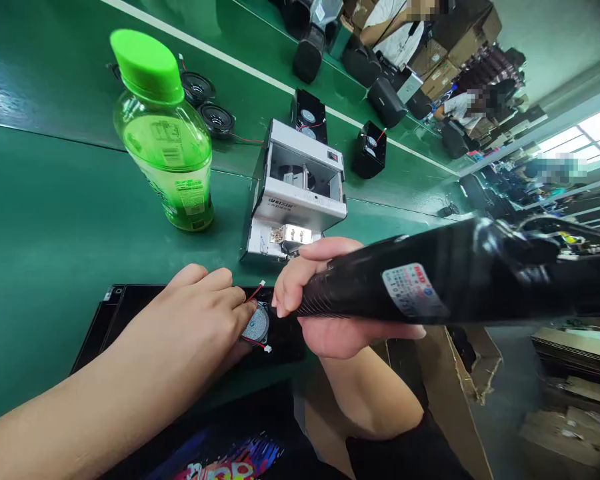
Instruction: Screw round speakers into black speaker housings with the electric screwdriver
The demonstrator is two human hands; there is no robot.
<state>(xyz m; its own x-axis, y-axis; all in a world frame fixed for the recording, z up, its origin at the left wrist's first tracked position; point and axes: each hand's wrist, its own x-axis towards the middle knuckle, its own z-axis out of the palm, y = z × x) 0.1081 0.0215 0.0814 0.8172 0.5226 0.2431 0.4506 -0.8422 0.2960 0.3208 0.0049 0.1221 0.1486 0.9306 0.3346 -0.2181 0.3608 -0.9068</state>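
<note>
My right hand (325, 293) is wrapped round a black electric screwdriver (355, 287) with a white and red label, its front end pointing left at a small round speaker (257, 325). The screwdriver's tip is hard to make out against the black. The speaker has a grey back and red wires with white plugs, and sits in a black housing (145, 303) lying on the bench. My left hand (210, 303) rests over the housing, fingers bent together and gripping the speaker's left edge. Its thumb is mostly hidden.
A silver screw feeder (305, 207) stands just beyond my hands. Left of it is a green-capped bottle (165, 140). Loose speakers (217, 119) and black speaker boxes (370, 150) lie farther back on the green bench (55, 200). A cardboard box (455, 393) stands at lower right. Other people work beyond.
</note>
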